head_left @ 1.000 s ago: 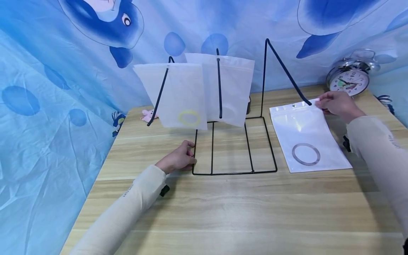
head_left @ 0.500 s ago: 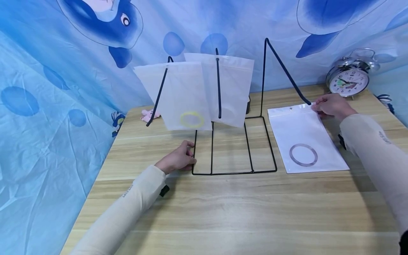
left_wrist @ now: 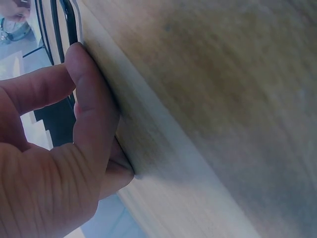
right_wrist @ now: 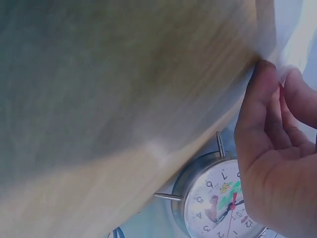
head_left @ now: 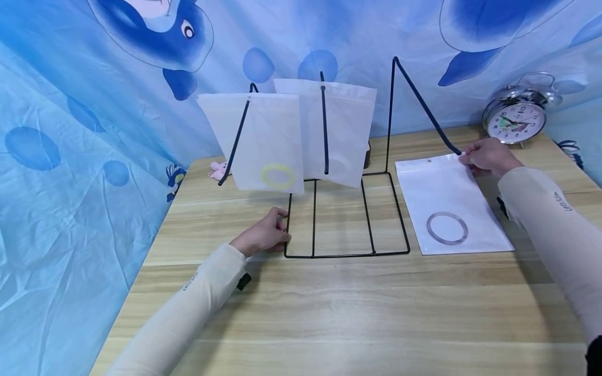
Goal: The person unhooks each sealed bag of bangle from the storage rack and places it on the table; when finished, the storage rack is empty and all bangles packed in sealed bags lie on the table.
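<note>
A black wire display rack [head_left: 346,255] stands on the table, three long hooks slanting forward from its uprights. My left hand [head_left: 265,232] grips the left wire of its base between thumb and fingers. At the right, my right hand [head_left: 491,155] pinches the top right corner of a white zip bag [head_left: 437,190]. A pale purple ring shows low on this bag, and a small hang hole near its top edge. The right hook's tip [head_left: 457,151] overlaps that top edge, close to my fingertips. Two more white bags hang behind: one with a yellow ring [head_left: 273,136] on the left hook, another bag [head_left: 348,120] on the middle hook.
A silver twin-bell alarm clock [head_left: 516,122] stands at the back right, just behind my right hand. A small pink toy [head_left: 218,169] lies at the back left. Part of a dark object [head_left: 367,156] shows behind the middle bag. A blue printed curtain [head_left: 291,31] hangs behind.
My right hand has moved slightly left with the bag, then stays almost still. The hanging bag with the yellow ring has swung a little. My left hand has kept its place on the rack.
</note>
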{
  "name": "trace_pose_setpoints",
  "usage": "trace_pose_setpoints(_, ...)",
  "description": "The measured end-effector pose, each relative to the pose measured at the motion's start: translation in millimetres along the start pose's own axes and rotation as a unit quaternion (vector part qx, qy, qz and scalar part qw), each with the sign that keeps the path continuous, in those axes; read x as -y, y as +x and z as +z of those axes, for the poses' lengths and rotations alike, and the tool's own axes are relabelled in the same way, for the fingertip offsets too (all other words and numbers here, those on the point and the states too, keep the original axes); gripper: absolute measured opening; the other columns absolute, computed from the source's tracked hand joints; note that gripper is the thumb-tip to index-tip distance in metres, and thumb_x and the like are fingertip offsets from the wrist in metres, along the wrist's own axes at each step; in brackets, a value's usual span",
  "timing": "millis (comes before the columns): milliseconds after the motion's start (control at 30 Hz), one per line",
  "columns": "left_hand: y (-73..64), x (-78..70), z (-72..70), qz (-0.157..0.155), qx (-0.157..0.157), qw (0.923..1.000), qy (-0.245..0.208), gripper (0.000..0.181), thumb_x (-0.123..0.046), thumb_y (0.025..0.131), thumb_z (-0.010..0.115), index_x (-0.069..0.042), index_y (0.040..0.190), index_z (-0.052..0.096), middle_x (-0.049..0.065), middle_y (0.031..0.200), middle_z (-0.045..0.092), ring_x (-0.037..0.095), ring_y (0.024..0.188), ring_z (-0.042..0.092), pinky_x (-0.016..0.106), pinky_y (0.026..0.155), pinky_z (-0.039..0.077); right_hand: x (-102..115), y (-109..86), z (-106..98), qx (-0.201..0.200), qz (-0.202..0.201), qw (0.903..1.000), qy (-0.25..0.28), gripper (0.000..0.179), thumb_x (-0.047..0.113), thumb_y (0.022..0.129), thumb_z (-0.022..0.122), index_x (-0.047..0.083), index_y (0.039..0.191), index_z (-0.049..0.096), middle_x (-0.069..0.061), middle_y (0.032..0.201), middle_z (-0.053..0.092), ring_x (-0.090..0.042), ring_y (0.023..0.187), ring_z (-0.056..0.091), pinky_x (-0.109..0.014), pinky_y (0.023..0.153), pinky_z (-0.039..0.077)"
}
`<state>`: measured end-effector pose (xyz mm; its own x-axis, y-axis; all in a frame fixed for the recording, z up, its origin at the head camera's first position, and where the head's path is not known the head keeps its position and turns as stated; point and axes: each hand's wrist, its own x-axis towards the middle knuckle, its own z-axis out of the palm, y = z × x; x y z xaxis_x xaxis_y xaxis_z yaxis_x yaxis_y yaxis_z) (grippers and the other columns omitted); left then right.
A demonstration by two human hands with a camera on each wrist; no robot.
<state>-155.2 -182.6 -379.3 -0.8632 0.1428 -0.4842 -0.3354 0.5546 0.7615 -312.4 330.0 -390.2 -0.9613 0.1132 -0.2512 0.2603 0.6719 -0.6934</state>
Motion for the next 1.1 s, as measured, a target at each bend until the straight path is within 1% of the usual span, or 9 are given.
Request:
trace_pose_setpoints(167, 1.0, -2.6, 0.9, 0.001, -0.004, 1.0000, 0.002, 0.060, 0.007, 0.094, 0.061, -0.006, 0.145, 0.031, 0.013, 0.110, 0.042, 0.023, 0.089, 0.055, 0.032, 0.071, 0.059, 4, -4.3, -3, -0.017, -0.017, 0.9994, -0.026, 0.036, 0.007, 0.097, 0.062, -0.010, 0.128, 0.051, -0.031, 0.111, 0.057, -0.037, 0.091, 0.058, -0.035, 0.066, 0.050)
trace_pose_setpoints(400, 2.9, -3.4, 0.6, -0.002, -0.004, 1.0000, 0.003, 0.061, 0.007, 0.094, 0.061, -0.006, 0.145, 0.031, 0.013, 0.111, 0.043, 0.023, 0.090, 0.055, 0.032, 0.072, 0.059, 19, -11.6, -6, -0.015, -0.053, 0.9984, -0.009, 0.038, 0.009, 0.103, 0.052, -0.011, 0.135, 0.047, -0.034, 0.124, 0.052, -0.037, 0.094, 0.063, -0.035, 0.070, 0.056)
trace_pose_setpoints(567, 3.3, -3.2, 0.6, -0.009, -0.005, 0.9999, 0.006, 0.062, 0.006, 0.094, 0.063, -0.007, 0.145, 0.032, 0.013, 0.111, 0.044, 0.023, 0.090, 0.055, 0.032, 0.072, 0.059, 41, -25.3, -3, -0.007, -0.069, 0.9976, -0.003, 0.044, 0.020, 0.106, 0.047, -0.008, 0.140, 0.044, -0.032, 0.133, 0.047, -0.043, 0.108, 0.057, -0.048, 0.087, 0.054)
trace_pose_setpoints(633, 3.2, -2.9, 0.8, -0.012, -0.007, 0.9999, 0.009, 0.061, 0.006, 0.094, 0.063, -0.007, 0.145, 0.032, 0.013, 0.111, 0.044, 0.023, 0.090, 0.055, 0.032, 0.072, 0.058, 51, -33.2, -1, -0.006, -0.077, 0.9970, 0.008, 0.044, 0.018, 0.106, 0.047, -0.008, 0.142, 0.043, -0.031, 0.134, 0.047, -0.041, 0.109, 0.057, -0.044, 0.087, 0.055)
trace_pose_setpoints(733, 3.4, -2.0, 0.8, -0.014, -0.007, 0.9998, 0.014, 0.062, 0.006, 0.093, 0.062, -0.007, 0.145, 0.032, 0.013, 0.111, 0.044, 0.023, 0.090, 0.055, 0.032, 0.071, 0.058, 66, -49.7, 4, 0.000, -0.102, 0.9943, 0.032, 0.046, 0.019, 0.105, 0.051, -0.009, 0.141, 0.044, -0.031, 0.133, 0.049, -0.022, 0.095, 0.064, -0.029, 0.078, 0.057)
trace_pose_setpoints(800, 3.6, -1.5, 0.8, -0.012, -0.007, 0.9998, 0.017, 0.062, 0.006, 0.093, 0.062, -0.007, 0.145, 0.031, 0.013, 0.110, 0.044, 0.023, 0.089, 0.056, 0.032, 0.071, 0.059, 76, -62.2, 7, 0.006, -0.127, 0.9907, 0.049, 0.044, 0.018, 0.104, 0.056, -0.009, 0.137, 0.047, -0.032, 0.131, 0.052, -0.010, 0.086, 0.064, -0.019, 0.071, 0.055)
trace_pose_setpoints(867, 3.8, -1.2, 0.5, -0.009, -0.008, 0.9998, 0.017, 0.061, 0.006, 0.093, 0.062, -0.006, 0.145, 0.031, 0.013, 0.108, 0.044, 0.023, 0.087, 0.056, 0.032, 0.070, 0.059, 87, -75.2, 9, 0.017, -0.157, 0.9862, 0.050, 0.044, 0.022, 0.103, 0.059, -0.008, 0.134, 0.049, -0.030, 0.130, 0.054, 0.000, 0.081, 0.060, -0.016, 0.069, 0.053)
trace_pose_setpoints(1000, 4.3, -0.9, -0.7, -0.006, -0.009, 0.9998, 0.016, 0.060, 0.006, 0.093, 0.062, -0.006, 0.144, 0.033, 0.013, 0.107, 0.046, 0.023, 0.085, 0.056, 0.032, 0.070, 0.059, 108, -99.0, 13, 0.030, -0.212, 0.9759, 0.042, 0.045, 0.030, 0.101, 0.062, -0.003, 0.131, 0.055, -0.024, 0.125, 0.060, -0.002, 0.085, 0.061, -0.017, 0.072, 0.053)
trace_pose_setpoints(1100, 4.0, 0.2, -2.9, -0.007, -0.010, 0.9999, 0.008, 0.059, 0.006, 0.093, 0.063, -0.005, 0.144, 0.035, 0.014, 0.106, 0.047, 0.023, 0.084, 0.057, 0.032, 0.071, 0.059, 122, -116.5, 18, 0.030, -0.244, 0.9688, 0.035, 0.049, 0.039, 0.101, 0.061, 0.003, 0.133, 0.057, -0.018, 0.126, 0.061, -0.009, 0.095, 0.062, -0.022, 0.078, 0.051)
